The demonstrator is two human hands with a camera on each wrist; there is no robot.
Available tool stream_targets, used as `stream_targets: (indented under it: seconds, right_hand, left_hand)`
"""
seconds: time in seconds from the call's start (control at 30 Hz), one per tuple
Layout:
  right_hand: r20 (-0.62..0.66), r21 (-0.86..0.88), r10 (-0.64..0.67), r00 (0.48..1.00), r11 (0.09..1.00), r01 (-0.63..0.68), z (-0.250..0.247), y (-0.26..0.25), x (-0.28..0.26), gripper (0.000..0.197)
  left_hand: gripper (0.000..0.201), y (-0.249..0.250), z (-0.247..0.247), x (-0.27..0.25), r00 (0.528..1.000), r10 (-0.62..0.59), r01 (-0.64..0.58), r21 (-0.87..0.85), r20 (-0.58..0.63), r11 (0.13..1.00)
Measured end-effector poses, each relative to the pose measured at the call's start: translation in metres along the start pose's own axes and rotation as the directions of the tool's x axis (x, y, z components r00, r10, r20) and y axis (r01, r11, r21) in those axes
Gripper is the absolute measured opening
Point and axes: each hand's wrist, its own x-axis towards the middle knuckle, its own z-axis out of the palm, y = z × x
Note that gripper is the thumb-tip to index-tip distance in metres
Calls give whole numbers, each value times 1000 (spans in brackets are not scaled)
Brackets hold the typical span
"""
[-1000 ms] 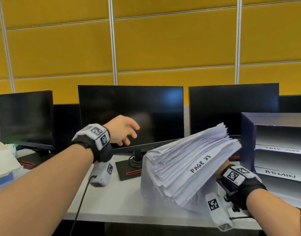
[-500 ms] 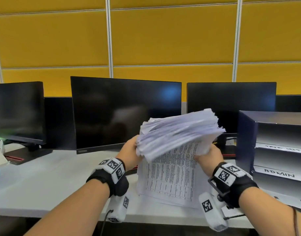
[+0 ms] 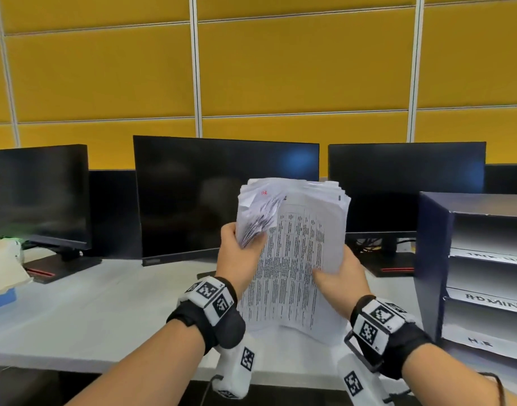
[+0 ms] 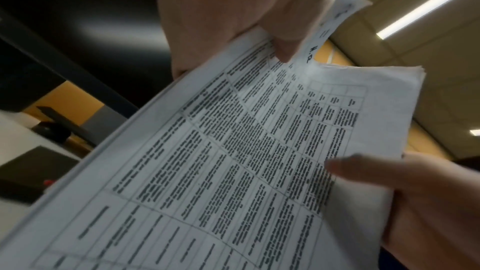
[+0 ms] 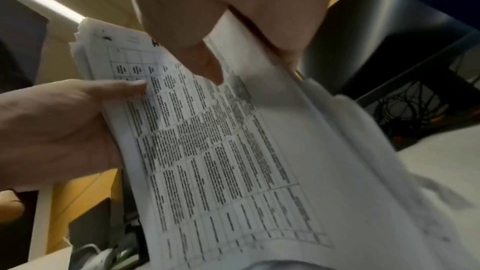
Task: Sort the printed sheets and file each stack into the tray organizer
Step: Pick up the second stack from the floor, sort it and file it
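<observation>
I hold a thick stack of printed sheets (image 3: 298, 253) upright above the desk, its front page a dense table of text (image 4: 233, 161) (image 5: 207, 141). My left hand (image 3: 239, 256) grips the stack's left edge, thumb on a bent-back bundle of upper corners (image 3: 257, 212) marked in red. My right hand (image 3: 336, 279) grips the lower right edge with the thumb on the front page. The dark blue tray organizer (image 3: 432, 259) stands on the desk at the right, its shelves labelled ADMIN (image 3: 491, 301) and H.R (image 3: 479, 342); the upper label is unreadable.
Three dark monitors (image 3: 222, 197) stand along the back of the white desk (image 3: 90, 312), before a yellow panel wall. A white and blue object (image 3: 2, 276) lies at the desk's far left. Cables hang behind the right monitor's stand (image 3: 391, 268).
My left hand came over from the left and took the stack's left edge. The stack swung from flat and tilted to upright, and its top corners are now fanned back.
</observation>
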Motion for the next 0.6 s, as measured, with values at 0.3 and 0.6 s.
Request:
stream_targets:
  seconds: [0.3,0.6]
  right_hand:
    - [-17,237,18,1000,971,-13,-7,-32,6,45]
    - [-124,196,-43,991,978,67,-12,-33,5,29]
  left_hand:
    - [54,9,-5,-2,998,46,-44,55,-37,998]
    - [43,17,-8,0,997,6,-1,72,-74,997]
